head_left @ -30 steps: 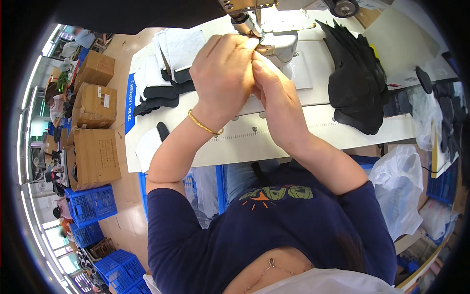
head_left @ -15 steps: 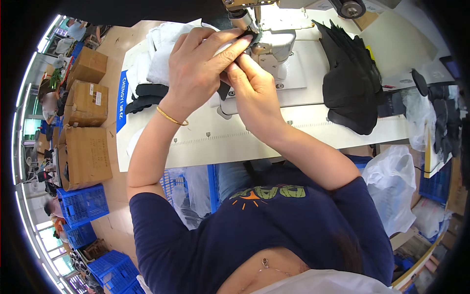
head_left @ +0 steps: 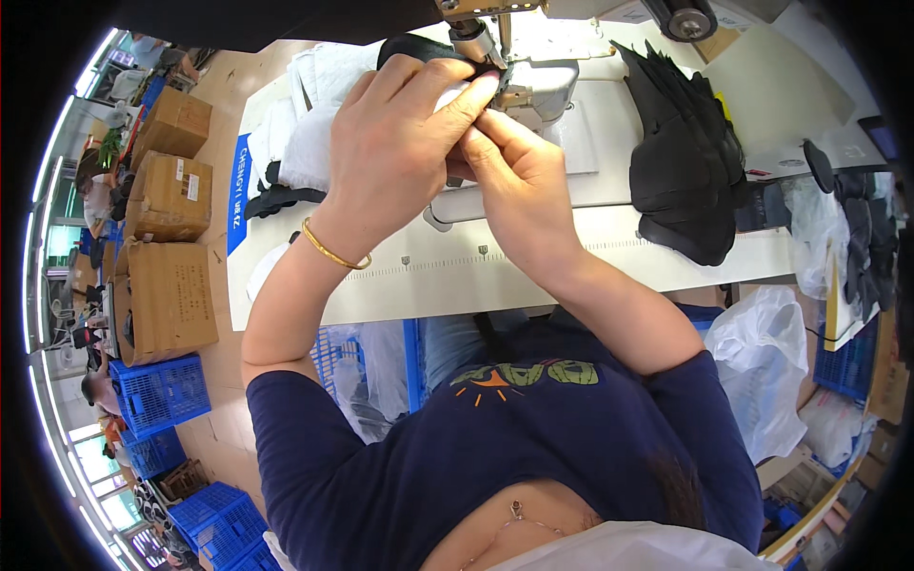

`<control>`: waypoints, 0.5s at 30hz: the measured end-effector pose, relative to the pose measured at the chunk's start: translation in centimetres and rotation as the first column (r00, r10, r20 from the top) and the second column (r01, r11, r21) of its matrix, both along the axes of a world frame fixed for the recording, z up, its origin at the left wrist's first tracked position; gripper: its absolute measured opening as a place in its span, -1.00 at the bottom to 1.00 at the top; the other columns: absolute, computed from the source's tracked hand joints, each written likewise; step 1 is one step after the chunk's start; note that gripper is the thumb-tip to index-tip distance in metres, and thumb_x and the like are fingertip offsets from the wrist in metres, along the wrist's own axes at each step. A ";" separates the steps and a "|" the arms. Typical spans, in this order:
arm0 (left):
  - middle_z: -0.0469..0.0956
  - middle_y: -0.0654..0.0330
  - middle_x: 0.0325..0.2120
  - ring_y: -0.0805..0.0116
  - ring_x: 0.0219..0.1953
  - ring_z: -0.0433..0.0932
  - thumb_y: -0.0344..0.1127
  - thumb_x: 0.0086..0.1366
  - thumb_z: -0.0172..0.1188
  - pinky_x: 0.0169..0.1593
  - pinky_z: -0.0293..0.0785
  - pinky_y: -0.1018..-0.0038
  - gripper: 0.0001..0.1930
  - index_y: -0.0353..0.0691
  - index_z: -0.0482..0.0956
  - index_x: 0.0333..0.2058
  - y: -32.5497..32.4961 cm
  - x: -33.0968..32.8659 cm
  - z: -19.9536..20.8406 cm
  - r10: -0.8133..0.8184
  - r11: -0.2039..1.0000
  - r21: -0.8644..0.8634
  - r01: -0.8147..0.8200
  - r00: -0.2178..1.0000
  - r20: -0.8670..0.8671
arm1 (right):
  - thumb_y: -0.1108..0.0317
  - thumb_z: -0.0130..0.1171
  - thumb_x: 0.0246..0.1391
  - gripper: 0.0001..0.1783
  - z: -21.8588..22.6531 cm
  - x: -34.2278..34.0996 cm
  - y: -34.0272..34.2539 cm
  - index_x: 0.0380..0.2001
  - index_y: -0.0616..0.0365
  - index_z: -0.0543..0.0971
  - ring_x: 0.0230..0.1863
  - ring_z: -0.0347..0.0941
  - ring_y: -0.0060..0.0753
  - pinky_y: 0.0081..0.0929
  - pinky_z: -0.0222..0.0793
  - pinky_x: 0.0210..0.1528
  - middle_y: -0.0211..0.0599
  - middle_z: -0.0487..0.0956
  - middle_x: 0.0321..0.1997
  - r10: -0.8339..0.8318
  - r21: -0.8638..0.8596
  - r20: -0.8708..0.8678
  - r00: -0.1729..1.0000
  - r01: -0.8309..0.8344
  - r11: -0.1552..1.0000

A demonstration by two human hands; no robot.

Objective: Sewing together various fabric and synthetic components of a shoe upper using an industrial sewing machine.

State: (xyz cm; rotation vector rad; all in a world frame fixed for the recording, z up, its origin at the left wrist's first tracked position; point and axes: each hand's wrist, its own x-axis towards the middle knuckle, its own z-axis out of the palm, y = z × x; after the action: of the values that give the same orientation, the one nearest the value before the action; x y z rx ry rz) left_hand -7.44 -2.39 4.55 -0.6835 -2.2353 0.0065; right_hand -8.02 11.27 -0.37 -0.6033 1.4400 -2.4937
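Note:
Both of my hands are together at the sewing machine (head_left: 547, 84), right under its needle area (head_left: 481, 46). My left hand (head_left: 400, 138), above a gold bangle (head_left: 331, 247), pinches a black fabric piece (head_left: 411, 48) with a white side. The piece shows behind my knuckles and runs up to the presser foot. Close beside it, my right hand (head_left: 519, 181) is closed, its thumb and forefinger pressed on the near edge of the same piece. The fingers cover most of that edge.
White and black fabric pieces (head_left: 309, 143) lie left of my hands. A pile of black cut pieces (head_left: 681, 181) lies right of the machine. A printed ruler (head_left: 419, 262) runs along the table's front. Cardboard boxes (head_left: 169, 303) and blue crates (head_left: 162, 395) stand at left; a plastic bag (head_left: 762, 366) hangs at right.
More of the black piece shows behind my left hand, by the needle. My right hand has shifted slightly right and toward me, while my left stays close to the needle.

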 end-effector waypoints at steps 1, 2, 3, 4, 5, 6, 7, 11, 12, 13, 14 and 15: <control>0.56 0.37 -0.24 0.33 -0.25 0.49 -0.38 -0.05 0.28 -0.23 0.42 0.42 -0.61 -0.12 0.68 -0.14 0.2 0.2 0.1 0.016 1.000 -0.003 -0.016 1.000 0.008 | 0.46 -0.01 0.34 -0.83 0.3 0.0 0.3 -0.24 0.35 0.53 -0.27 0.52 -0.63 -0.57 0.48 -0.28 -0.34 0.62 -0.33 0.026 -0.042 0.033 0.999 -0.024 0.999; 0.56 0.37 -0.24 0.33 -0.25 0.49 -0.38 -0.05 0.28 -0.23 0.42 0.42 -0.61 -0.12 0.68 -0.14 0.5 0.4 0.3 0.016 1.000 -0.005 -0.016 1.000 0.009 | 0.46 -0.01 0.34 -0.83 0.4 0.1 0.5 -0.24 0.35 0.53 -0.27 0.52 -0.63 -0.57 0.48 -0.28 -0.34 0.62 -0.33 0.026 -0.044 0.034 0.999 -0.024 0.999; 0.55 0.35 -0.24 0.32 -0.25 0.49 -0.38 -0.05 0.28 -0.24 0.44 0.41 -0.61 -0.14 0.68 -0.14 0.8 0.5 0.4 0.025 1.000 0.003 -0.025 0.999 0.031 | 0.46 0.00 0.34 -0.83 0.5 0.0 0.7 -0.23 0.34 0.54 -0.27 0.56 -0.61 -0.58 0.49 -0.31 -0.36 0.62 -0.34 0.038 -0.046 0.061 0.997 -0.035 0.998; 0.54 0.33 -0.25 0.31 -0.25 0.49 -0.39 -0.05 0.29 -0.24 0.45 0.40 -0.61 -0.16 0.67 -0.14 1.1 0.6 0.5 0.033 0.999 0.010 -0.033 0.998 0.054 | 0.47 0.01 0.34 -0.83 0.6 0.0 1.1 -0.22 0.33 0.56 -0.27 0.59 -0.60 -0.59 0.51 -0.34 -0.37 0.62 -0.34 0.050 -0.049 0.088 0.995 -0.046 0.998; 0.54 0.33 -0.25 0.31 -0.25 0.49 -0.39 -0.05 0.29 -0.24 0.45 0.40 -0.61 -0.16 0.67 -0.14 1.2 0.6 0.5 0.033 0.999 0.010 -0.033 0.998 0.052 | 0.47 0.01 0.34 -0.83 0.7 -0.2 1.4 -0.22 0.33 0.56 -0.27 0.59 -0.60 -0.59 0.51 -0.34 -0.37 0.62 -0.34 0.050 -0.049 0.087 0.995 -0.045 0.998; 0.54 0.32 -0.25 0.30 -0.24 0.49 -0.38 -0.07 0.30 -0.25 0.46 0.39 -0.60 -0.18 0.67 -0.15 1.3 0.8 0.5 0.045 0.998 0.028 -0.047 0.997 0.070 | 0.46 0.02 0.34 -0.83 0.9 -0.2 1.8 -0.21 0.34 0.56 -0.32 0.60 -0.59 -0.62 0.49 -0.39 -0.38 0.62 -0.35 0.061 0.032 0.077 0.995 -0.064 0.997; 0.53 0.30 -0.25 0.29 -0.24 0.49 -0.37 -0.09 0.32 -0.26 0.48 0.38 -0.59 -0.19 0.66 -0.16 1.4 0.9 0.6 0.057 0.997 0.047 -0.061 0.994 0.088 | 0.46 0.03 0.34 -0.83 1.0 -0.3 2.2 -0.20 0.34 0.56 -0.37 0.61 -0.59 -0.64 0.46 -0.44 -0.38 0.62 -0.36 0.074 0.113 0.067 0.995 -0.081 0.990; 0.52 0.27 -0.25 0.27 -0.25 0.49 -0.35 -0.16 0.36 -0.28 0.49 0.37 -0.56 -0.24 0.65 -0.19 2.5 1.6 0.9 0.049 0.995 0.081 -0.058 0.993 0.111 | 0.45 0.05 0.33 -0.82 1.4 -0.2 3.8 -0.19 0.36 0.57 -0.46 0.60 -0.58 -0.65 0.43 -0.50 -0.39 0.61 -0.39 0.120 0.212 0.067 0.990 -0.132 0.968; 0.53 0.22 -0.25 0.22 -0.25 0.50 -0.46 -0.08 0.27 -0.26 0.49 0.37 -0.61 -0.26 0.65 -0.17 2.8 1.9 0.9 0.061 0.990 0.114 -0.077 0.988 0.144 | 0.44 0.06 0.33 -0.81 1.3 0.0 4.0 -0.18 0.37 0.58 -0.48 0.58 -0.59 -0.65 0.42 -0.50 -0.39 0.60 -0.40 0.121 0.181 0.074 0.990 -0.133 0.974; 0.55 0.17 -0.25 0.17 -0.26 0.51 -0.57 0.00 0.19 -0.23 0.50 0.36 -0.64 -0.28 0.65 -0.15 3.2 2.2 1.0 0.071 0.984 0.146 -0.098 0.982 0.177 | 0.44 0.07 0.32 -0.81 1.2 0.0 4.1 -0.17 0.37 0.58 -0.50 0.56 -0.60 -0.65 0.41 -0.51 -0.39 0.60 -0.42 0.123 0.150 0.081 0.989 -0.134 0.980; 0.56 0.16 -0.24 0.17 -0.27 0.51 -0.57 -0.01 0.19 -0.24 0.50 0.37 -0.63 -0.31 0.65 -0.15 3.7 2.6 1.1 0.098 0.985 0.119 -0.124 0.975 0.199 | 0.44 0.07 0.32 -0.81 1.2 0.0 4.3 -0.17 0.37 0.58 -0.50 0.56 -0.60 -0.65 0.41 -0.51 -0.39 0.60 -0.42 0.123 0.149 0.081 0.989 -0.134 0.980; 0.56 0.16 -0.24 0.17 -0.27 0.51 -0.57 -0.01 0.19 -0.24 0.50 0.37 -0.63 -0.31 0.65 -0.15 4.1 2.8 0.8 0.097 0.985 0.119 -0.122 0.975 0.199 | 0.44 0.08 0.32 -0.79 1.2 0.0 4.5 -0.15 0.38 0.59 -0.52 0.54 -0.62 -0.66 0.41 -0.51 -0.38 0.59 -0.42 0.106 0.176 0.062 0.992 -0.115 0.978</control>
State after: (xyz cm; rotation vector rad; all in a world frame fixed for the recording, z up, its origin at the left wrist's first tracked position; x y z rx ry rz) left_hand -4.62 1.68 5.40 -0.5065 -2.4324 -0.1561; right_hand -8.00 15.77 0.84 -0.5634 1.5459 -2.2483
